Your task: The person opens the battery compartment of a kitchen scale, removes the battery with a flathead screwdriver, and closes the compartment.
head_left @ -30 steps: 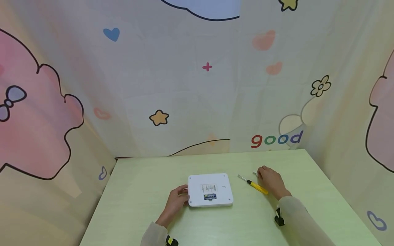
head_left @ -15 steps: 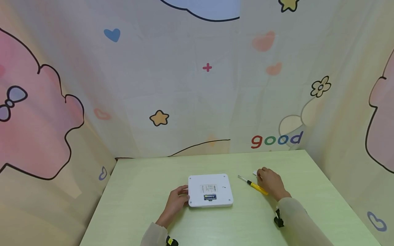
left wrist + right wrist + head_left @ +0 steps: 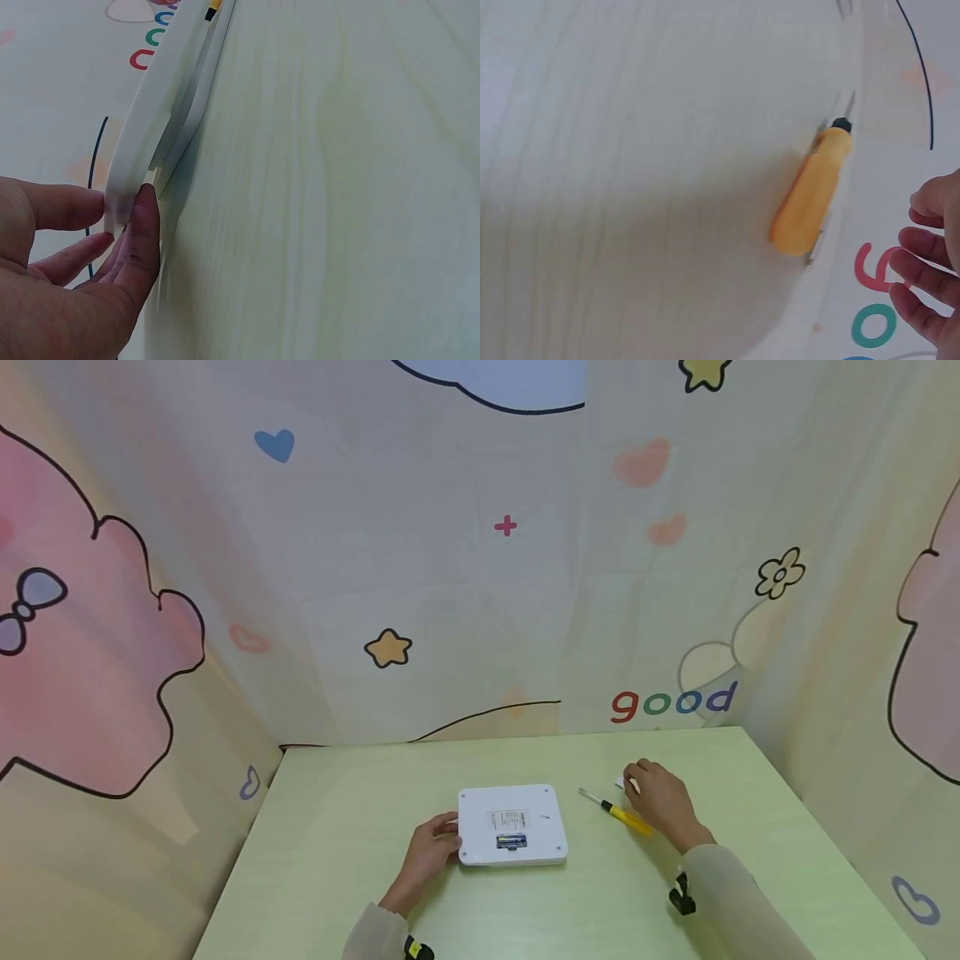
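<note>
Head view: left hand gripping scale edge (battery showing); right hand relaxed, holding nothing, beside screwdriver

Right hand shifted slightly up and away from the yellow-handled screwdriver, fingers now over the small white plastic piece on the pale green table.

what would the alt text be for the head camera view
A person's left hand holds the left edge of a white device lying face down on a pale green table, batteries showing. The right hand rests beside a yellow screwdriver, touching a small white piece.
</note>
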The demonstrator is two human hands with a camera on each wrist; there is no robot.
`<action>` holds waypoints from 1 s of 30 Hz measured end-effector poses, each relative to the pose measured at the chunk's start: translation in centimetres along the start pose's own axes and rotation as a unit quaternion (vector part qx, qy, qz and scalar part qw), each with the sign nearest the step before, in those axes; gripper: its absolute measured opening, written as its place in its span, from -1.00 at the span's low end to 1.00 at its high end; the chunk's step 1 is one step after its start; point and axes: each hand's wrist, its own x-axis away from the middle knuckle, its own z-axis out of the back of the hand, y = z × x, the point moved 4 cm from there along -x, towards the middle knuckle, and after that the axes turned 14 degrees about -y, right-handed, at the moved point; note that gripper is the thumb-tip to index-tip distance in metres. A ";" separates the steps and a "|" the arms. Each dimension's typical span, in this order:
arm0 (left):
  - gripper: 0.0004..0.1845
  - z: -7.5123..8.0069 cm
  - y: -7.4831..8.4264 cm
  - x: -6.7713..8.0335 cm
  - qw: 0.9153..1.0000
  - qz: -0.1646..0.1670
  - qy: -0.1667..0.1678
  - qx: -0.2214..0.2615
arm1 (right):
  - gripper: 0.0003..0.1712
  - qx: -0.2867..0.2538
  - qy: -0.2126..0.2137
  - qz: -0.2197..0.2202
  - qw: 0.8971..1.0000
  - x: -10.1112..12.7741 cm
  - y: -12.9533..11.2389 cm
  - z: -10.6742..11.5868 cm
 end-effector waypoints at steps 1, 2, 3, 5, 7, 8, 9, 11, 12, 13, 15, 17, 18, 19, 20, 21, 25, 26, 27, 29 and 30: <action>-0.49 0.0 0.0 0.0 1.000 0.000 0.001 -0.001 | -0.91 0.000 0.005 0.001 1.000 0.0 -0.1 0.2; -0.49 0.0 0.0 0.0 1.000 0.000 0.001 -0.002 | -0.91 0.000 0.006 0.000 1.000 0.1 -0.2 0.4; -0.49 0.0 0.0 0.0 1.000 0.001 0.002 -0.002 | -0.90 0.000 0.007 0.000 1.000 0.1 -0.4 0.6; -0.49 0.0 0.0 0.0 1.000 0.000 0.002 -0.002 | -0.89 -0.002 0.007 0.002 1.000 0.3 -0.7 0.9; -0.48 0.0 0.0 -0.1 1.000 -0.002 0.001 -0.001 | -0.88 -0.002 0.009 0.006 1.000 0.4 -1.0 1.1; -0.48 0.0 0.0 -0.1 1.000 -0.002 0.000 0.000 | -0.88 -0.004 0.010 0.008 1.000 0.5 -1.1 1.2; -0.48 0.0 -0.1 -0.1 1.000 -0.002 0.000 0.000 | -0.88 -0.006 0.011 0.011 1.000 0.6 -1.3 1.2; -0.48 0.0 -0.1 -0.1 1.000 -0.002 -0.002 0.002 | -0.88 -0.010 0.015 0.015 1.000 0.8 -1.5 1.2; -0.48 0.0 -0.2 -0.1 1.000 -0.002 -0.002 0.003 | -0.88 -0.010 0.017 0.017 1.000 0.9 -1.5 1.1; -0.48 0.0 -0.2 -0.2 1.000 -0.002 -0.003 0.004 | -0.87 -0.011 0.017 0.018 1.000 1.0 -1.6 1.1; -0.48 0.0 -0.3 -0.2 1.000 -0.001 -0.003 0.005 | -0.85 -0.011 0.017 0.016 1.000 1.2 -1.7 0.8; -0.48 0.0 -0.3 -0.2 1.000 -0.002 -0.003 0.005 | -0.82 -0.010 0.011 0.014 1.000 1.4 -1.9 0.6; -0.48 0.0 -0.3 -0.2 1.000 -0.002 -0.003 0.005 | -0.80 -0.010 0.007 0.013 1.000 1.5 -1.9 0.4; -0.48 0.0 -0.3 -0.2 1.000 -0.002 -0.003 0.005 | -0.79 -0.013 0.001 0.012 1.000 1.6 -2.0 0.3; -0.48 0.0 -0.3 -0.2 1.000 -0.003 -0.003 0.005 | -0.78 -0.016 -0.005 0.009 1.000 1.6 -2.0 0.2; -0.48 0.0 -0.4 -0.2 1.000 -0.002 -0.003 0.006 | -0.77 -0.020 -0.013 0.007 1.000 1.7 -2.1 0.1; -0.49 0.0 -0.3 -0.3 1.000 -0.003 -0.003 0.008 | -0.74 -0.033 -0.038 -0.004 0.999 1.8 -2.2 -0.4; -0.49 0.0 -0.3 -0.3 1.000 -0.005 -0.003 0.006 | -0.74 -0.036 -0.042 -0.007 0.998 1.8 -2.1 -0.6; -0.49 0.0 -0.4 -0.3 1.000 -0.004 -0.003 0.006 | -0.73 -0.038 -0.045 -0.008 0.998 1.8 -2.1 -0.8; -0.49 0.0 -0.4 -0.3 1.000 -0.003 -0.002 0.006 | -0.73 -0.043 -0.050 -0.010 0.998 1.7 -2.0 -1.1; -0.49 0.0 -0.4 -0.3 1.000 -0.003 -0.002 0.004 | -0.73 -0.047 -0.052 -0.010 0.997 1.7 -2.0 -1.3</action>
